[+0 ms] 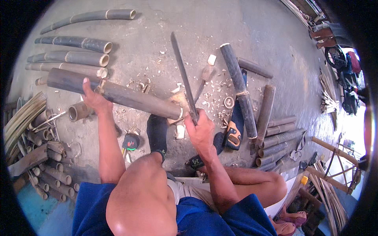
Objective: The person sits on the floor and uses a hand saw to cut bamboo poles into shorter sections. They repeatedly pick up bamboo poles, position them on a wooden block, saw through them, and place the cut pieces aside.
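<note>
The dark grey-brown bamboo culm (139,99) lay slantwise before the person's knees, its surface smooth and dull, a rough, pale node ring partway along, its right end rimmed with a light cut edge; the left hand (96,100) gripped it near that node, thumb over the top; the right hand (201,131) was closed around the handle of a long, dark machete (182,69), its blade pointing away beside the culm's cut end; pale shavings (214,87) littered the concrete floor (165,23).
</note>
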The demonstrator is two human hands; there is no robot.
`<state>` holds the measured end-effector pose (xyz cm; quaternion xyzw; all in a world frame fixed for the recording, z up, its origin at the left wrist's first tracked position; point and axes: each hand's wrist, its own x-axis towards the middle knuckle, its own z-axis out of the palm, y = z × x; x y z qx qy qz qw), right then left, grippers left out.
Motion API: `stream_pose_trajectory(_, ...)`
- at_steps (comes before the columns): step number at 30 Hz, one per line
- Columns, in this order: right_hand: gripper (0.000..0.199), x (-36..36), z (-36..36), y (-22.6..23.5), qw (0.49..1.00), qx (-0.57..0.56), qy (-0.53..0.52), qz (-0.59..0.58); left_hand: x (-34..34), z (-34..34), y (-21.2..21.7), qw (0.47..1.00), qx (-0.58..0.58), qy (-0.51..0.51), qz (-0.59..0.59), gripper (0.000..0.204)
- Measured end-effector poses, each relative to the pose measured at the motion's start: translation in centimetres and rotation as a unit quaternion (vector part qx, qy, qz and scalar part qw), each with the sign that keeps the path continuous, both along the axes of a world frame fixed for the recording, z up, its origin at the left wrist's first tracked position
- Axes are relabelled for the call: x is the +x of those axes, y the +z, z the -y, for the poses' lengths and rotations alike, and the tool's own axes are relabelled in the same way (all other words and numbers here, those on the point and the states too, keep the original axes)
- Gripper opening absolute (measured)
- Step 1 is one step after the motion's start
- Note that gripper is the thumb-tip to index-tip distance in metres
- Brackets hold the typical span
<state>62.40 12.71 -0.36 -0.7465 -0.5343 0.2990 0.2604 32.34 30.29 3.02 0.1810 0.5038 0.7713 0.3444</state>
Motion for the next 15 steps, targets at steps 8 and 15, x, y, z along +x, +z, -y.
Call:
stream_pose_trajectory(8,0.041,0.3,0.6,-5.0,0.971,-0.202,0.055,0.118,0.1,-0.9,1.7,0.986,-0.129,0.008,0.106,0.061)
stream_pose_trajectory(15,0.032,0.0,-1.1,0.7,0.995,0.095,0.010,0.006,-0.1,-1.8,-0.2,1.000,-0.024,-0.013,-0.010,0.057)
